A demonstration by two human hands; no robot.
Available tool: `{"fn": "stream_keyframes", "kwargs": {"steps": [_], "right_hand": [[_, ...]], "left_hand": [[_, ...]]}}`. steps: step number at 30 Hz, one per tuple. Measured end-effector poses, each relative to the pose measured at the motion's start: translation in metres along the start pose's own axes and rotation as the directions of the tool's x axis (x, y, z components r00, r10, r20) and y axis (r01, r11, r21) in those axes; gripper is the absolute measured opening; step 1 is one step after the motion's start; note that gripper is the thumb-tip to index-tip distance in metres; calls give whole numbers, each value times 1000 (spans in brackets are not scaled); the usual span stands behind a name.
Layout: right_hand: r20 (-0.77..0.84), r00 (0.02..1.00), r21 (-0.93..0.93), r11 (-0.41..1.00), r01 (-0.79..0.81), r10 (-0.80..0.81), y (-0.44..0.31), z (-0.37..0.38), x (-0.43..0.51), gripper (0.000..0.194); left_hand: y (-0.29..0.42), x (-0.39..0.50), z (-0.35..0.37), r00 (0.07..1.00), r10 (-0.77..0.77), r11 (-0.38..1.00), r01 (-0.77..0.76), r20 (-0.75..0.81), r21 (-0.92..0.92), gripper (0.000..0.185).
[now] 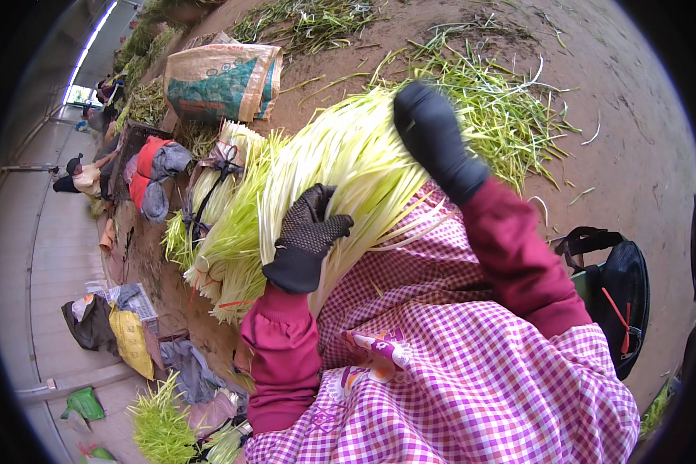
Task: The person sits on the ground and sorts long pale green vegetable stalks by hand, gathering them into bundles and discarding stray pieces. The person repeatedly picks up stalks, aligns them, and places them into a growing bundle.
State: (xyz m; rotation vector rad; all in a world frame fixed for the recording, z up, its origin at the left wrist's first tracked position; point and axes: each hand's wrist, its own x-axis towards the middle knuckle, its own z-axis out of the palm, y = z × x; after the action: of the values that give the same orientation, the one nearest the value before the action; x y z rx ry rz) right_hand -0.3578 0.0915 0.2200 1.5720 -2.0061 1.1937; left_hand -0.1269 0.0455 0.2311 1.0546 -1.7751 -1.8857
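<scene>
A large loose sheaf of long, pale yellow-green stalks (pixel 348 145) lies across my lap, over a pink checked apron (pixel 429 359). My left hand (pixel 310 238), in a black mesh-backed glove, rests on the stalks with its thumb and fingers apart; whether it grips any is unclear. Blurred, my right hand (pixel 429 127) in a black glove is at the sheaf's upper right part, its fingers curled; what lies inside them is hidden. Beside the sheaf, to the left, are tied bundles of similar stalks (pixel 214 185), some bound with dark cloth strips, others with red ties.
Loose green trimmings (pixel 504 110) cover the soil beyond my right hand. A woven sack (pixel 220 81) stands at the upper left, and a black bag (pixel 615 296) lies at the right. Clothing and a yellow bag (pixel 130 342) are at the lower left. A person (pixel 87 177) sits farther off.
</scene>
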Motion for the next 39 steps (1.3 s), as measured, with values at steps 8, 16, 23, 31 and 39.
{"fn": "stream_keyframes", "kwargs": {"steps": [8, 16, 23, 31, 39], "right_hand": [[75, 991, -366, 928, -74, 109, 88, -87, -41, 11], [357, 932, 347, 935, -67, -66, -40, 4, -40, 22], [429, 852, 324, 932, 164, -300, -36, 0, -44, 15], [446, 842, 507, 861, 42, -304, -35, -4, -47, 11], [368, 927, 34, 996, -87, 69, -25, 23, -47, 12]], "left_hand": [[2, 2, -25, 996, 90, 982, -93, -27, -167, 48], [5, 5, -27, 999, 42, 984, -42, -4, -176, 39], [2, 3, -27, 999, 52, 985, -48, 17, -163, 40], [3, 6, -23, 998, 52, 981, -44, 34, -190, 38], [-4, 12, -15, 998, 56, 987, -60, -28, -147, 32]]}}
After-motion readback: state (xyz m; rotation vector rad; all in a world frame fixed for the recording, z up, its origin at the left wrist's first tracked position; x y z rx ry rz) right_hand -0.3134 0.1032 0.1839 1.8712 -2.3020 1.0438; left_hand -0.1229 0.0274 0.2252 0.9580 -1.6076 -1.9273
